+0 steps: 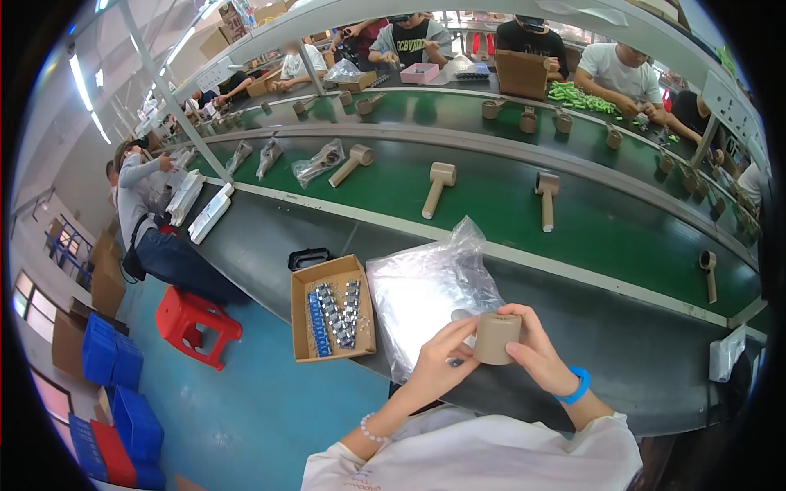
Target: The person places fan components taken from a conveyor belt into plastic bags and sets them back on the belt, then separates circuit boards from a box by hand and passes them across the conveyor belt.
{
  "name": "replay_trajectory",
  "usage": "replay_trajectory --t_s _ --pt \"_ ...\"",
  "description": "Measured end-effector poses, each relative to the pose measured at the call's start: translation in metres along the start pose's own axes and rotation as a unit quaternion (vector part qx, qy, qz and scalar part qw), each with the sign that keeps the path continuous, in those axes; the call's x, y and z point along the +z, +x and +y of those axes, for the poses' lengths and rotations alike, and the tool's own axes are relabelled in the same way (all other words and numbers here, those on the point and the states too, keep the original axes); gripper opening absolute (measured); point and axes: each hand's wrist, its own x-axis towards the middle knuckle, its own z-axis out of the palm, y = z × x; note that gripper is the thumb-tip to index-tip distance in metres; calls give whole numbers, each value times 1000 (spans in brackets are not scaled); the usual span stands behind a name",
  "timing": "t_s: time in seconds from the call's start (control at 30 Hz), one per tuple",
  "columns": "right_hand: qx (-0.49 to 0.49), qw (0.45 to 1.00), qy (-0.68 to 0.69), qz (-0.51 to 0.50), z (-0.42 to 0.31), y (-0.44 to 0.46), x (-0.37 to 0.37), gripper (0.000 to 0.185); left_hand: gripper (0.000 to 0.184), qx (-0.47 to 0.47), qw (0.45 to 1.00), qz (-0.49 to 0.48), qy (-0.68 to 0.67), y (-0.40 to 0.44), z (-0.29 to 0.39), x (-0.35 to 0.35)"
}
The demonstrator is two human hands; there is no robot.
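Both hands meet over the dark bench in the head view, around a beige cylindrical part (497, 338). My right hand (536, 348) grips its right side, with fingers on top and the thumb on the front. My left hand (446, 358) has its fingers closed against the left side of the same part. Just behind the left hand lies a stack of clear plastic bags (430, 282). An open cardboard box (333, 358) to the left holds rows of small blue and metallic pieces (319, 323). A black tray-like piece (309, 259) sits behind the box.
Beyond the bench, a green conveyor (483, 209) carries beige handled parts (440, 188), some bagged. White packages (210, 214) lie on the left. A red stool (196, 323) stands on the floor, near a standing person (147, 188). Several people sit across the line.
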Motion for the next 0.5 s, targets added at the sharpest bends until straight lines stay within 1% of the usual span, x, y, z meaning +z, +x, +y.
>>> replay_trajectory --t_s 0.03,0.07,0.1,0.13,0.17,0.2,0.23,0.27,0.33,0.37,0.4,0.43,0.47,0.5 --pt "-3 999 -37 -14 -5 1 0 49 56 1 1000 0 1 -1 -2 -3" --pt "-4 999 -37 -15 -6 3 -3 49 58 -17 998 -5 -66 -2 -4 -7" --pt "-3 997 -76 -20 -6 2 -8 51 61 -36 990 -10 -132 -4 -6 -9" --pt "-1 993 -114 -26 -7 2 -10 52 61 -37 991 -10 -132 -4 -5 -12" --pt "-1 993 -113 -25 -11 3 -10 52 61 -37 985 -17 -170 -4 -3 -14" --pt "7 988 -149 -25 -20 3 -9 53 62 -36 977 -23 -209 -4 -2 -16" --pt "15 982 -186 -24 -25 3 -8 53 62 -36 977 -23 -208 -3 0 -16" --pt "15 982 -186 -24 -26 4 -7 53 62 -34 976 -31 -212 -2 2 -16" --pt "-13 969 -247 3 -27 8 -3 48 62 -31 975 -38 -216 -1 3 -16" --pt "-12 969 -248 3 -27 11 -2 48 63 -30 975 -56 -215 -1 3 -15" --pt "-60 940 -335 -5 -25 14 0 45 64 -29 974 -73 -213 -1 3 -13" --pt "-106 901 -419 -12 -23 18 2 43 61 -4 981 -81 -176 -1 7 -9" --pt "-91 924 -371 14 -15 22 5 37 61 -5 981 -80 -178 1 7 -8" --pt "-90 924 -373 14 -11 26 4 37 60 10 984 -83 -160 4 6 -8"
